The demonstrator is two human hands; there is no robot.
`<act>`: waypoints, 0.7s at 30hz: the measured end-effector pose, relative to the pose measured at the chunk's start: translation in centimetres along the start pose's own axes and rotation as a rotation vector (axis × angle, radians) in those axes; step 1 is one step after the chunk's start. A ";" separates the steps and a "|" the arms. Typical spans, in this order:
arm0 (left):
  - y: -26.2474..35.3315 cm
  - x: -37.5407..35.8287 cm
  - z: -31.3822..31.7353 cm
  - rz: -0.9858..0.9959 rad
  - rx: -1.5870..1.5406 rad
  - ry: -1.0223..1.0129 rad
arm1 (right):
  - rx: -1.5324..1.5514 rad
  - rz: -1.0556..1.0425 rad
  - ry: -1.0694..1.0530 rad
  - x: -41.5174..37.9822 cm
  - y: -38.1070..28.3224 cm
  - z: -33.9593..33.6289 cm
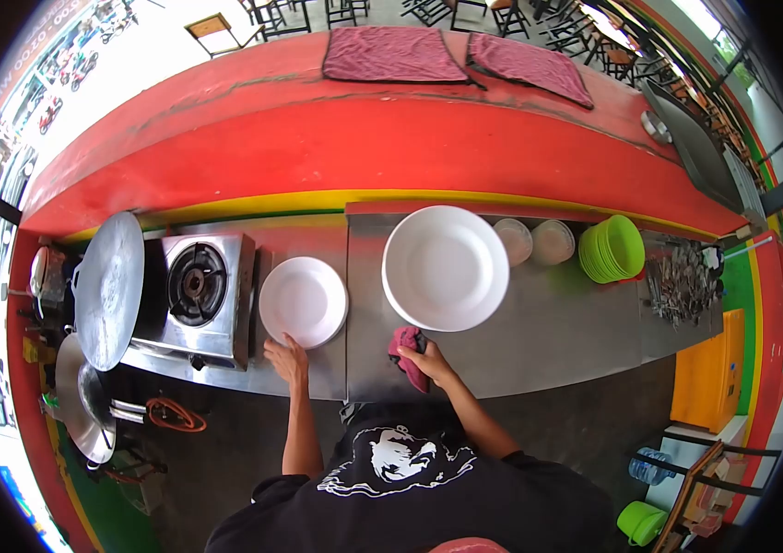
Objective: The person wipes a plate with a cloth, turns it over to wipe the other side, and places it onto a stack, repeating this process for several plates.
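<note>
My left hand is at the near rim of a small stack of white plates, thumb over the edge and fingers beside it. Bunched in my right hand is a pink cloth with dark edging, held close to the counter's front. Just beyond that cloth stands a larger stack of white plates, its top plate facing up. Both stacks rest on the steel counter.
A gas stove and a large wok stand left. Right are clear tubs, green bowls and piled cutlery. Pink cloths lie on the red ledge behind. Another pan hangs lower left.
</note>
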State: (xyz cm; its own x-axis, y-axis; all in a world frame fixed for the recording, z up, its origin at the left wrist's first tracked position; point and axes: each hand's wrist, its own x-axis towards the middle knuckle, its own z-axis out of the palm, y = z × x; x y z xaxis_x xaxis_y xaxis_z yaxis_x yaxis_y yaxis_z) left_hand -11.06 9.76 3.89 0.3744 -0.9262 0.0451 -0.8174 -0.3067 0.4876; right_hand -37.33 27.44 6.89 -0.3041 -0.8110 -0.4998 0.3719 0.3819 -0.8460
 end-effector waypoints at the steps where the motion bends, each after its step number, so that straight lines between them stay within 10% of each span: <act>1: 1.4 -0.6 -0.1 0.079 0.035 0.087 | -0.022 0.046 0.001 -0.8 -0.4 -2.1; 4: 5.8 -2.8 -1.3 0.275 0.046 0.245 | -0.025 0.026 0.105 -2.3 -1.1 -8.1; 9: 16.1 -6.0 -2.2 0.244 -0.934 -0.391 | 0.199 -0.054 0.409 -1.8 -2.9 -15.4; 21: 25.4 -12.2 -4.5 0.416 -0.879 -0.557 | 0.230 -0.553 0.469 -1.6 -15.4 -12.9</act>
State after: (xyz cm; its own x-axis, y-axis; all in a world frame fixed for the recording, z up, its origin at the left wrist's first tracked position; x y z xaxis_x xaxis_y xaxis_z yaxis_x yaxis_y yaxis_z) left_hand -34.40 14.25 19.67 -0.2844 -0.9569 0.0588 -0.1574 0.1071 0.9817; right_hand -53.92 28.60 18.33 -0.8210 -0.5646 -0.0843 0.2151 -0.1691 -0.9618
